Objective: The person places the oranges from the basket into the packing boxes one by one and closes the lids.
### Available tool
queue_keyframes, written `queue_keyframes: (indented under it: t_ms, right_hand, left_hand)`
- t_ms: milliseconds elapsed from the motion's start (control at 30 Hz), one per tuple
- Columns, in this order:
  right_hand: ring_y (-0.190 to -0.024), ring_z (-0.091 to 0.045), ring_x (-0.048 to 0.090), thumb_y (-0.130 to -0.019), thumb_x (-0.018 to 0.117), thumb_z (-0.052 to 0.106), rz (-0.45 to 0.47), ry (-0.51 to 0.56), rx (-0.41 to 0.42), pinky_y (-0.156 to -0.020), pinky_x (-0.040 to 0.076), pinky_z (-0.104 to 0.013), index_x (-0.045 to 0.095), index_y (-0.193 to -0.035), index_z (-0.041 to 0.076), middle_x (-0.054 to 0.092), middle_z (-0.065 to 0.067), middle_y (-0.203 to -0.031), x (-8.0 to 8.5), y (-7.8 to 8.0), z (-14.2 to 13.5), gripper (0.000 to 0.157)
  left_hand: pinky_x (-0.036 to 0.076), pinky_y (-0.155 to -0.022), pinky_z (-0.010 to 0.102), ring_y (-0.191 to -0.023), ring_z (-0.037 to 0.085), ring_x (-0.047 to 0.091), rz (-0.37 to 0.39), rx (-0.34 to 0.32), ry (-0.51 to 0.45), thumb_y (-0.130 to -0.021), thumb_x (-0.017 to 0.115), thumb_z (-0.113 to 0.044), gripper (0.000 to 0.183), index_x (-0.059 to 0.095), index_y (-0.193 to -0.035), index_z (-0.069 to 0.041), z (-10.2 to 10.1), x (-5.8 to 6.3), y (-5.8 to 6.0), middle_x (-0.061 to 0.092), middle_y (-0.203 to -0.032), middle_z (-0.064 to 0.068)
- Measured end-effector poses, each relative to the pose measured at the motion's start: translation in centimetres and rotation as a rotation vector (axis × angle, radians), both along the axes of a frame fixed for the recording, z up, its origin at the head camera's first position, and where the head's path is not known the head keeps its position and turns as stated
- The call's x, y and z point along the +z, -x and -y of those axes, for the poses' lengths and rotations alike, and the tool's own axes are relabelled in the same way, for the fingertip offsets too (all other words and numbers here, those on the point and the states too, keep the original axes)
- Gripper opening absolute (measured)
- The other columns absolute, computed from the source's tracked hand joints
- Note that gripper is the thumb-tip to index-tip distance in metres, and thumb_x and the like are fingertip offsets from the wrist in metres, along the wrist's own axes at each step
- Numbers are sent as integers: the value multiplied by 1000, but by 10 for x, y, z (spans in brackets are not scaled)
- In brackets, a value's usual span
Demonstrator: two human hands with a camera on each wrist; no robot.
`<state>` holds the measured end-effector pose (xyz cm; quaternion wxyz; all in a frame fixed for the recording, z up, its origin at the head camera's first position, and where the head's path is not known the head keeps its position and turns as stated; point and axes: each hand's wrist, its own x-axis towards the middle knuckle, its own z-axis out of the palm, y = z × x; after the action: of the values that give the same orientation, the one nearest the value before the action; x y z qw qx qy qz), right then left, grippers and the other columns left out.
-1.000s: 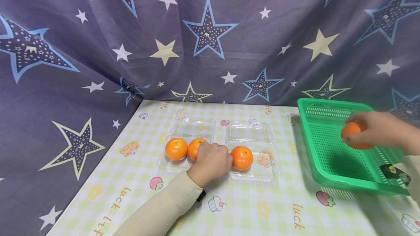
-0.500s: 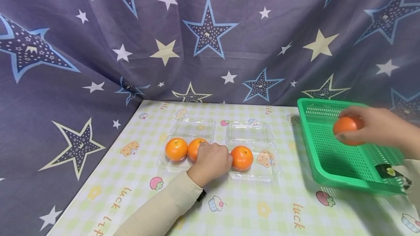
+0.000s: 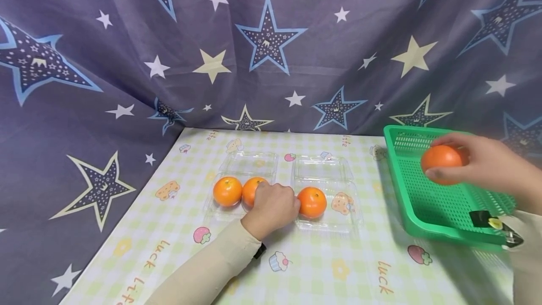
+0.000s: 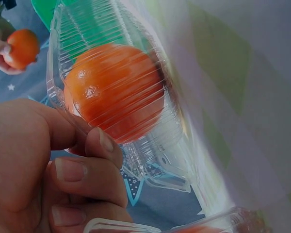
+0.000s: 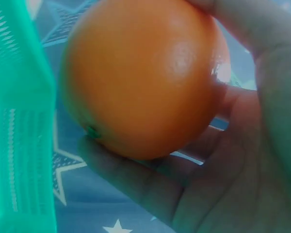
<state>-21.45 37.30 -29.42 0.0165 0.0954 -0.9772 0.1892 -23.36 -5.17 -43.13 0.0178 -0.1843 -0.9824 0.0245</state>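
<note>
My right hand [image 3: 487, 161] grips an orange [image 3: 442, 164] above the green basket [image 3: 408, 218]. In the right wrist view that orange [image 5: 145, 77] fills the palm, fingers and thumb curled round it. My left hand [image 3: 272, 208] pinches the near left edge of the right clear plastic container [image 3: 338, 222]; the left wrist view shows thumb and finger at its ribbed wall [image 4: 58, 92]. One orange [image 3: 312, 202] sits in that container's left side. The left container [image 3: 213, 213] bears two oranges, one [image 3: 227, 191] in full sight and another [image 3: 252, 191] partly hidden by my left hand.
Both containers have their lids [image 3: 250, 164] folded back, away from me. A checked tablecloth [image 3: 313, 281] covers the table. Behind it hangs a purple curtain with stars [image 3: 338, 60]. The basket stands at the table's right, its floor visible below my right hand.
My right hand has moved left and slightly up with the orange, across the basket. The left hand and the oranges in the containers have stayed in place.
</note>
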Motion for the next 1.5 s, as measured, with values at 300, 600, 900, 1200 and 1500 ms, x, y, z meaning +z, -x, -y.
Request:
queue_keyframes:
  t_ms: [300,600,900,1200,1500]
  right_hand:
    - [-78,-7,58,-83,86,44,-85,84,-40,-60,41,-31,58,-140,25,68,-19,-124,2,-16,-5,66]
    - [-78,-8,65,-83,87,41,-89,179,-64,-60,44,-30,57,-142,38,57,9,-124,-2,-31,12,66]
    - [-86,-13,64,-74,94,42,-191,214,-12,-58,48,-30,61,-133,32,62,5,-121,-9,-35,51,68]
    - [-81,-16,62,-68,98,43,-252,208,72,-60,49,-29,68,-123,34,72,1,-110,-18,-25,78,63]
    - [-93,-9,59,-67,99,35,-412,178,192,-66,53,-28,71,-125,38,72,6,-116,-31,-17,96,64]
  left_hand:
    - [42,-75,46,-57,19,53,13,2,-3,-101,53,-42,45,57,-61,-22,-1,0,1,55,-57,-3]
    - [42,-74,45,-58,19,53,14,6,2,-101,53,-44,44,56,-62,-22,0,0,2,55,-59,-3]
    - [42,-73,46,-56,18,52,7,1,2,-100,52,-43,45,56,-61,-22,0,0,1,55,-57,-3]
    - [42,-73,47,-56,19,52,1,-1,-10,-100,52,-42,45,56,-59,-22,1,1,1,54,-56,-3]
    - [43,-75,47,-56,19,52,-6,-6,-20,-100,52,-41,46,56,-59,-22,2,1,1,54,-56,-3]
